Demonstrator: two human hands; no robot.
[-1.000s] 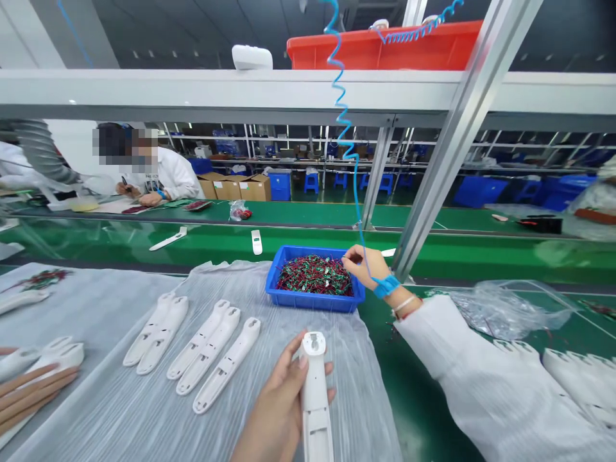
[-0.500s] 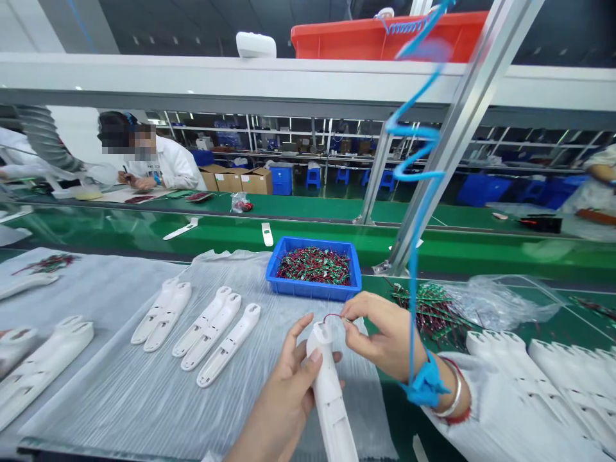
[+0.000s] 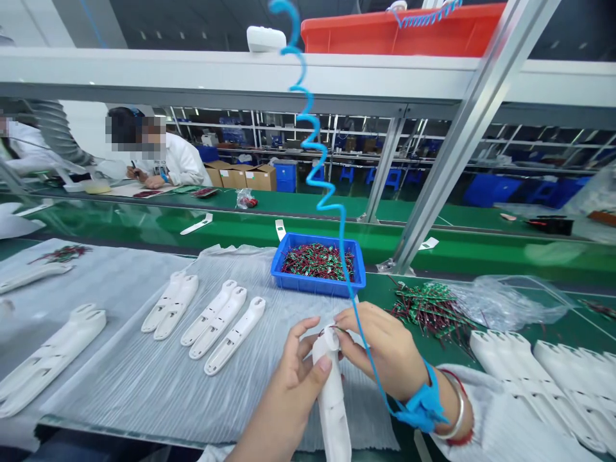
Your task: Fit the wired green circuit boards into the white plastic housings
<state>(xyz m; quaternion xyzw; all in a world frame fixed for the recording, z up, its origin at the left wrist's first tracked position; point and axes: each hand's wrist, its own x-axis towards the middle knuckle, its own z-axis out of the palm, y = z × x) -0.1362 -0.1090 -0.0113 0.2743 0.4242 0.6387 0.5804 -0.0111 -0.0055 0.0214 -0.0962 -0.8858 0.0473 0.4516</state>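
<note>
My left hand [image 3: 301, 372] is closed round a white plastic handle-shaped housing [image 3: 332, 404], its rounded end with an opening pointing away from me. At that end my right hand [image 3: 378, 343] pinches a thin dark red wire [image 3: 332, 328], close against the opening. Fingers partly hide the wire's ends. A blue wrist strap [image 3: 423, 401] with a coiled cord sits on my right wrist. Beyond my hands stands a blue tray [image 3: 312, 285] full of red and green wire pieces. Several like housings [image 3: 235, 337] lie on the white foam sheet to the left.
More housings [image 3: 514, 372] are lined up at the right, near a loose heap of wires [image 3: 428, 308] and a clear plastic bag [image 3: 510, 301]. The coiled blue cord [image 3: 315, 147] hangs across the view. A metal post [image 3: 452, 154] rises behind. A co-worker [image 3: 168, 154] sits across the green conveyor [image 3: 231, 228].
My right hand has brought the wire closer to the housing's end, and the housing has turned slightly in my left hand. The blue cord has swung left. The view has shifted a little.
</note>
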